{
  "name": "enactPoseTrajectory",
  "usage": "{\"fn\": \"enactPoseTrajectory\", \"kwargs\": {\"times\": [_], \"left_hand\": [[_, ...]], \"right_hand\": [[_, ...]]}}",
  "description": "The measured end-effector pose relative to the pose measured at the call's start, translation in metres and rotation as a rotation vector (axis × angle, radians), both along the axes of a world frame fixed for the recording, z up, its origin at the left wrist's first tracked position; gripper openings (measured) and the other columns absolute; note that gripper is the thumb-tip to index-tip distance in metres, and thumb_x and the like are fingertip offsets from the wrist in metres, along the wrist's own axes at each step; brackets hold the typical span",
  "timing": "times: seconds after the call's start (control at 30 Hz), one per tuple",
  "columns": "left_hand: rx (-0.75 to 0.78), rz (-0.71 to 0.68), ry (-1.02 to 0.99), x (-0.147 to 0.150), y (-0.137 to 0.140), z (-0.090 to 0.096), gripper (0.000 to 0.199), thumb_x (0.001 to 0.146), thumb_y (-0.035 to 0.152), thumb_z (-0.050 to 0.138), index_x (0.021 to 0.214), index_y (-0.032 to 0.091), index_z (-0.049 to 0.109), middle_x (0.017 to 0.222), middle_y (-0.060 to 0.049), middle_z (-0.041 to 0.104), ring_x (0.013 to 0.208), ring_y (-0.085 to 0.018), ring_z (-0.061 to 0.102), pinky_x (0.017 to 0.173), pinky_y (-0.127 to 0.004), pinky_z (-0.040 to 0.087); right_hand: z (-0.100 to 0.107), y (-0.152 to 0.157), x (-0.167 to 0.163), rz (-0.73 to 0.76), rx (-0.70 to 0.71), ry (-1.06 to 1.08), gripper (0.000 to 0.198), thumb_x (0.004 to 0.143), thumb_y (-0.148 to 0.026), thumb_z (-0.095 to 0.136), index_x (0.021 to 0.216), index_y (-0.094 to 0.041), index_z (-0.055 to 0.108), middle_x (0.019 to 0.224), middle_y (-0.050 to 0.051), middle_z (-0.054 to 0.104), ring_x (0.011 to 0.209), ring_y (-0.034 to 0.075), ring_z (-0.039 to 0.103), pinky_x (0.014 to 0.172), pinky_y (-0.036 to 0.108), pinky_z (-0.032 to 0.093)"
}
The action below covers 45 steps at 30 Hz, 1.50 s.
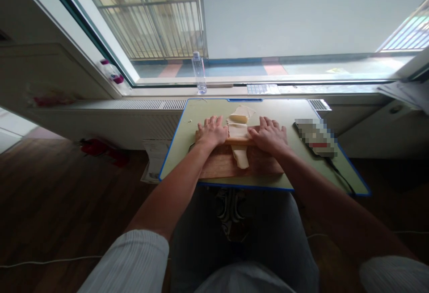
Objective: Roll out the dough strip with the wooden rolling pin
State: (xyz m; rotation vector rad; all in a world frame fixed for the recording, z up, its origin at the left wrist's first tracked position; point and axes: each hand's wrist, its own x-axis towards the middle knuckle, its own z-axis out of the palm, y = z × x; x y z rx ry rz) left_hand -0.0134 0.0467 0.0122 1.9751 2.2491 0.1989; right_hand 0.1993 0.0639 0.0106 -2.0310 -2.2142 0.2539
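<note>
Pale sheet dough (pixel 238 131) lies in a strip on a wooden board (pixel 221 168), its near end (pixel 240 158) hanging toward me. Across the dough runs what looks like a wooden rolling pin (pixel 238 141), mostly covered by my hands. My left hand (pixel 212 131) rests palm down on its left part, fingers stretched forward and apart. On the right part, my right hand (pixel 268 134) lies flat in the same way, its thumb beside the dough. Another piece of dough (pixel 240 115) sits just beyond, toward the back of the table.
The board stands on a small green table (pixel 181 150) with a blue edge. At right lies a blurred-out device (pixel 317 139) with a black cable (pixel 340 174). A clear bottle (pixel 199 73) stands on the window sill, another bottle (pixel 114 75) leans at left. A radiator (pixel 144 104) runs behind.
</note>
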Motion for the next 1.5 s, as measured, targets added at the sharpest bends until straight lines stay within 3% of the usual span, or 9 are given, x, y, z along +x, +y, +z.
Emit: {"fn": "enactPoseTrajectory", "kwargs": {"times": [0.23,0.43,0.57,0.8,1.1,1.27,1.5], "left_hand": [[0.104,-0.016,0.071,0.005,-0.035,-0.010,0.062,0.107,0.047,0.026,0.160,0.031,0.053,0.172,-0.006,0.048,0.156,-0.030,0.044,0.131,-0.060,0.029],[0.181,-0.011,0.122,0.009,-0.058,-0.013,0.058,0.107,0.041,0.029,0.156,0.030,0.058,0.171,-0.005,0.050,0.155,-0.028,0.045,0.128,-0.055,0.034],[0.111,-0.003,0.100,0.006,-0.047,-0.011,0.061,0.107,0.046,0.027,0.161,0.033,0.053,0.173,-0.004,0.047,0.157,-0.028,0.043,0.129,-0.058,0.033],[-0.027,-0.017,0.004,-0.001,0.000,-0.002,0.067,0.104,0.052,0.029,0.166,0.032,0.044,0.177,-0.008,0.039,0.161,-0.034,0.038,0.129,-0.066,0.030],[0.096,0.022,0.036,-0.002,0.050,0.000,0.059,0.106,0.044,0.028,0.155,0.023,0.053,0.164,-0.015,0.054,0.148,-0.034,0.051,0.126,-0.062,0.035],[0.079,0.029,0.049,-0.002,0.049,0.001,0.055,0.107,0.045,0.031,0.152,0.024,0.055,0.162,-0.015,0.056,0.147,-0.034,0.051,0.125,-0.060,0.037],[0.032,0.016,0.008,0.000,0.013,0.002,0.059,0.104,0.047,0.036,0.157,0.029,0.054,0.171,-0.010,0.048,0.154,-0.034,0.046,0.128,-0.062,0.034]], "right_hand": [[-0.004,-0.044,0.002,0.022,0.101,-0.096,0.074,0.105,-0.042,0.027,0.170,-0.009,0.038,0.176,0.015,0.038,0.160,0.036,0.034,0.130,0.064,0.023],[-0.005,-0.063,0.003,0.047,0.183,-0.093,0.073,0.106,-0.041,0.025,0.168,-0.007,0.040,0.174,0.016,0.041,0.160,0.036,0.033,0.130,0.066,0.022],[-0.004,-0.049,0.003,0.055,0.131,-0.076,0.073,0.105,-0.042,0.026,0.170,-0.011,0.040,0.175,0.013,0.040,0.160,0.038,0.033,0.129,0.068,0.022],[-0.001,-0.001,0.000,0.065,0.032,-0.024,0.078,0.104,-0.056,0.031,0.172,-0.018,0.037,0.177,0.012,0.037,0.158,0.039,0.035,0.129,0.066,0.025],[0.001,0.055,-0.006,0.025,-0.011,0.064,0.083,0.103,-0.060,0.035,0.171,-0.011,0.035,0.177,0.017,0.036,0.160,0.040,0.031,0.129,0.067,0.021],[0.002,0.053,-0.006,0.015,0.005,0.056,0.081,0.102,-0.056,0.037,0.168,-0.009,0.038,0.174,0.019,0.039,0.157,0.040,0.035,0.129,0.066,0.024],[0.002,0.011,-0.004,0.008,0.007,0.014,0.082,0.102,-0.059,0.034,0.169,-0.012,0.038,0.175,0.018,0.039,0.156,0.039,0.037,0.128,0.064,0.025]]}}
